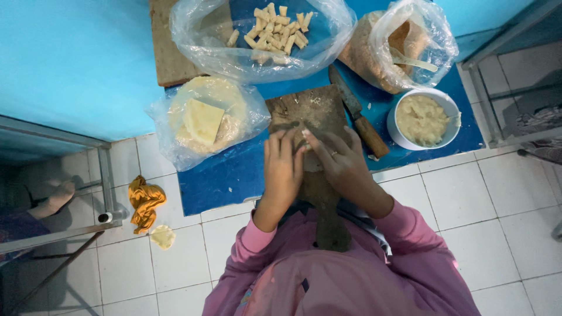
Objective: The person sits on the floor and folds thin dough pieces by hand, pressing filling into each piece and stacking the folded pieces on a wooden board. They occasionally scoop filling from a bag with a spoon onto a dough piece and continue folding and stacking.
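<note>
Wooden board [304, 114] is seen under both hands, its long axis running away from the person. A small wrapper piece [305, 136] is pinched between left hand [283, 169] and right hand [342, 164], fingers closed on it; neither hand is nearer.

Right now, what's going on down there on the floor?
A person in pink sleeves sits on the tiled floor, both hands pressed together over a small piece of dough on a wooden board. The left hand and right hand cover it, so its shape is hidden. A knife lies beside the board, next to a white bowl of pale filling. Finished rolls sit in an open plastic bag behind, and flat wrappers in another.
</note>
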Motion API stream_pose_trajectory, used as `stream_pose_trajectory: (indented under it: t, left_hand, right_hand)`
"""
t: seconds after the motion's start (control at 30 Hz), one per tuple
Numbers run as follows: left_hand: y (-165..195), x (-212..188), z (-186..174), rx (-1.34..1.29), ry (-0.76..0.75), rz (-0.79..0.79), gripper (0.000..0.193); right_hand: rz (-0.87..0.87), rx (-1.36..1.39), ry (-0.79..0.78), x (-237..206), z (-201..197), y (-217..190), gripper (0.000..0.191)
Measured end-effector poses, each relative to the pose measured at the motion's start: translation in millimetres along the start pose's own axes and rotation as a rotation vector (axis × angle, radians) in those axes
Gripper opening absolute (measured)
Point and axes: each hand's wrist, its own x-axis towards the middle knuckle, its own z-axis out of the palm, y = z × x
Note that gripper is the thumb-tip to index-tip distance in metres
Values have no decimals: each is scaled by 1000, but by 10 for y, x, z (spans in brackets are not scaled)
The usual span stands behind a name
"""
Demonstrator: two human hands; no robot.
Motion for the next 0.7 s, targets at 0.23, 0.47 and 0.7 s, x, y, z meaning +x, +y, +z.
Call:
stream_pose_trajectory:
  t: [0.23,0.47,0.7]
  left_hand:
    - [-9,-40,-54,22,-66,-25,55]
    - [132,-51,-97,-135,24,92,55]
    - [156,-28,-35,-302,33,74,66]
  right_hand:
    - [82,236,141,166,168,243,42]
    - [665,1429,32,68,-68,394,69]
    - [615,1680,-273,-26,-313,232,65]
